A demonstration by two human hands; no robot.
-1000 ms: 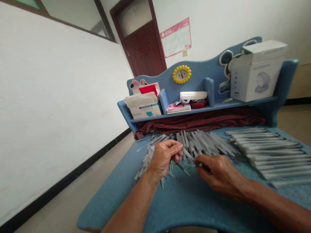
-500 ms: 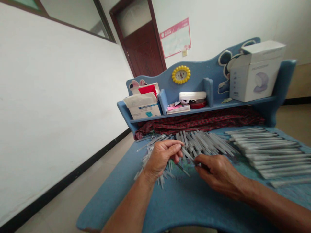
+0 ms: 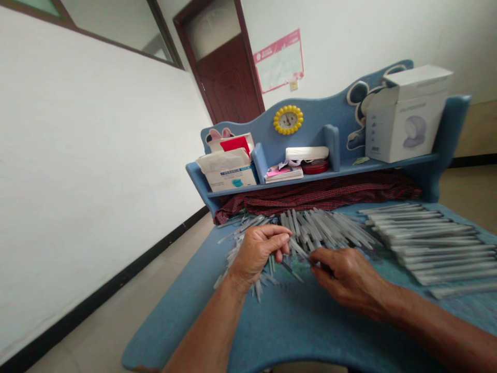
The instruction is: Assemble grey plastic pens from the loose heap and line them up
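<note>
My left hand (image 3: 258, 250) is curled in a pinch on a thin grey stick (image 3: 300, 249) just above the blue desk (image 3: 295, 321). My right hand (image 3: 345, 274) lies low on the desk, fingers closed on the other end of the same stick. Under and behind both hands lies a loose heap of grey sticks (image 3: 322, 228). A smaller scatter of short clear pieces (image 3: 236, 259) sits under my left wrist.
A neat row of longer grey tubes (image 3: 430, 243) covers the desk's right side. The back shelf holds a white box (image 3: 406, 116), a mask box (image 3: 231, 173), papers, a red tin and a yellow clock (image 3: 288, 119). Red checked cloth (image 3: 318, 194) lies under the shelf.
Both hands stay nearly in place on the stick; the left fingers shift slightly. The view has drifted a little to the right.
</note>
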